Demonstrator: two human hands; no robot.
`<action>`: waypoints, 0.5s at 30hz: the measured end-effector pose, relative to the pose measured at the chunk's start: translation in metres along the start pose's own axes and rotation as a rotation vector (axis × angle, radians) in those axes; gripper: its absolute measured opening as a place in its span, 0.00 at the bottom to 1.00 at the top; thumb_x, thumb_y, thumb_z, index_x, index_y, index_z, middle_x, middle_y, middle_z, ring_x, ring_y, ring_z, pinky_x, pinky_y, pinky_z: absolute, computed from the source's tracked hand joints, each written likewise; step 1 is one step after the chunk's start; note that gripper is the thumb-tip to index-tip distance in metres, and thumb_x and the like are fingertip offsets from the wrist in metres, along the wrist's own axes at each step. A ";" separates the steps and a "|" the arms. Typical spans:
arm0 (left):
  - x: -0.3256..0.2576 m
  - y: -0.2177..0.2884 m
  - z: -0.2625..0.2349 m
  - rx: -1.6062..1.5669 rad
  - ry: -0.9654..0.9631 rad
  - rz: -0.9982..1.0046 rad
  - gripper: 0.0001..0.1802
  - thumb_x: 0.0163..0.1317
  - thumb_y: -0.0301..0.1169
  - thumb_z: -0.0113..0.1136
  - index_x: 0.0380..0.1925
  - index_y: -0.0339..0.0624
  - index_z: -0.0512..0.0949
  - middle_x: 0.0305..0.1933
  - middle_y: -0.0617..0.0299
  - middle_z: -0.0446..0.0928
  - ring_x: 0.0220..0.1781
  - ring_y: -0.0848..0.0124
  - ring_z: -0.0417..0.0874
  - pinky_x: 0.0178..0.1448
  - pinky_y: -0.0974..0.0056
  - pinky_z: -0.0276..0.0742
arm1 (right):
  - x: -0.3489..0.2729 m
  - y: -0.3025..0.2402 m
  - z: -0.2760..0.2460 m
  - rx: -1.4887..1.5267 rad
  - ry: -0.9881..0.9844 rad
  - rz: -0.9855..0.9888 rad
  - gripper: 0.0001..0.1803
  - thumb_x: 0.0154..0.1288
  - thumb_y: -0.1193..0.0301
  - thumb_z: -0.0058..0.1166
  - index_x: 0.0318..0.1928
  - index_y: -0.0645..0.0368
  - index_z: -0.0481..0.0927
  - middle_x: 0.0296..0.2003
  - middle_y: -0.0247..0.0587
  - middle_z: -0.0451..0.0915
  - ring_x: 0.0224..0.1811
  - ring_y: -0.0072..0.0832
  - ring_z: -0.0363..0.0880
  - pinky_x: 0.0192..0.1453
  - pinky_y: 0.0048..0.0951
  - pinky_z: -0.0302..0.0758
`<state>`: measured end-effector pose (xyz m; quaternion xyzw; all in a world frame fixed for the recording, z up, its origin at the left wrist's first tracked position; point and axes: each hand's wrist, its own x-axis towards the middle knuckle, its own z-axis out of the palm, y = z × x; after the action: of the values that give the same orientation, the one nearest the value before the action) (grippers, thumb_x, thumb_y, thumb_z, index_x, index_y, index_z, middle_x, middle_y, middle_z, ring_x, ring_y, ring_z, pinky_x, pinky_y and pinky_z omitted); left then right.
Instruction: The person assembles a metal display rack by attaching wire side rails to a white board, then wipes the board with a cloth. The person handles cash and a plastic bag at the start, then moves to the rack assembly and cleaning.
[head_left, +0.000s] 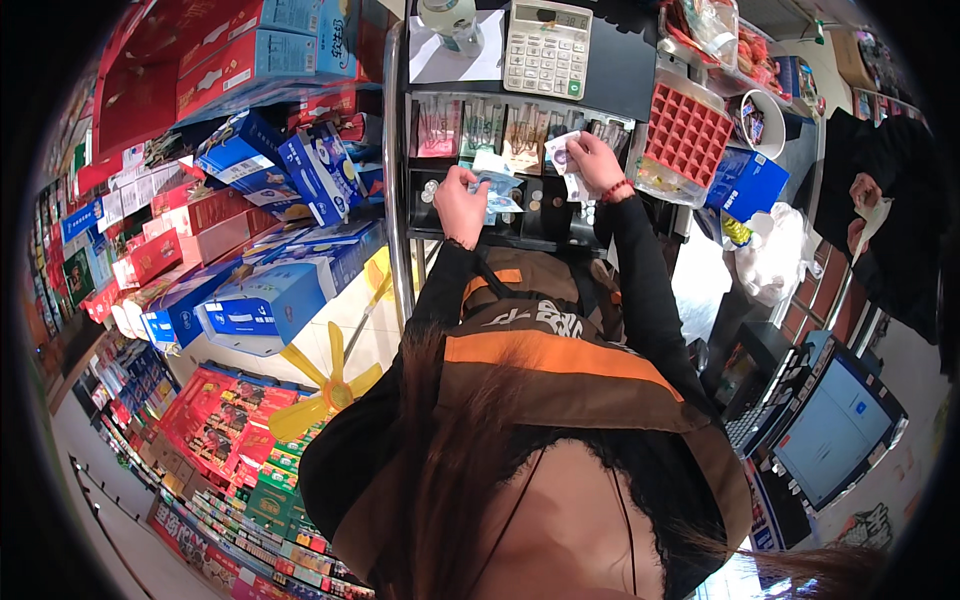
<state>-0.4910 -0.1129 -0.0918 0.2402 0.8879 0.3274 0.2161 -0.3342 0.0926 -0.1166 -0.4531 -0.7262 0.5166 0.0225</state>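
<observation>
— What was held over the open cash drawer (425, 215)?

— Banknotes. A bluish note (497, 186) was pinched in the left hand (461, 203), fingers curled closed around its near end, above the coin wells of the drawer. A pale note with a purple patch (561, 153) was gripped in the right hand (595, 160), thumb and fingers closed on it, just above the row of note slots at the back.

— How would such notes be expected to handle?

— They were judged to be very light, thin and limp, easily creased or torn, and liable to slide against each other. A flat pinch near one short edge, thumb on top and fingers beneath, was thought best; an edge grip alone would likely let the paper droop or slip.

— What lay around the drawer?

— A grey desk calculator (547, 48) was set on the dark counter beyond it, with a bottle (452, 22) on a white sheet to its left. A red grid tray (685, 132) stood to the right. Stacked blue and red boxes (255, 190) were piled on the left, and a till screen (838, 428) was seen at lower right.

— Was anyone else there?

— A person in dark clothing was seen at the far right edge, apart from the drawer.
</observation>
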 end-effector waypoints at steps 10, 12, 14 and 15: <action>0.034 0.032 0.024 -0.806 -0.348 0.060 0.10 0.58 0.19 0.69 0.40 0.36 0.80 0.38 0.65 0.81 0.38 0.80 0.79 0.43 0.75 0.76 | -0.020 0.063 -0.051 0.539 0.416 0.249 0.15 0.76 0.64 0.47 0.40 0.64 0.79 0.34 0.42 0.84 0.30 0.22 0.77 0.36 0.26 0.73; 0.047 0.046 0.043 -0.714 -0.405 0.078 0.17 0.57 0.21 0.70 0.48 0.35 0.83 0.44 0.61 0.84 0.42 0.78 0.82 0.46 0.73 0.78 | -0.023 0.071 -0.041 0.302 0.401 0.167 0.17 0.74 0.60 0.49 0.40 0.64 0.78 0.34 0.49 0.83 0.37 0.35 0.81 0.44 0.34 0.75; 0.057 0.054 0.060 -0.726 -0.510 0.061 0.14 0.57 0.22 0.70 0.45 0.33 0.84 0.45 0.59 0.85 0.46 0.76 0.84 0.48 0.72 0.80 | -0.022 0.070 -0.030 0.088 0.279 0.251 0.19 0.73 0.55 0.48 0.42 0.61 0.76 0.37 0.57 0.82 0.43 0.52 0.81 0.47 0.43 0.76; 0.060 0.057 0.068 -0.742 -0.563 0.041 0.14 0.57 0.22 0.70 0.45 0.32 0.84 0.45 0.58 0.85 0.47 0.75 0.85 0.48 0.72 0.80 | -0.023 0.066 -0.027 -0.009 0.243 0.167 0.19 0.73 0.55 0.47 0.43 0.60 0.76 0.38 0.58 0.82 0.45 0.57 0.79 0.48 0.46 0.75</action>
<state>-0.4860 -0.0082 -0.1137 0.2439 0.6126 0.5491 0.5136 -0.2655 0.1007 -0.1450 -0.5711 -0.6803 0.4548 0.0651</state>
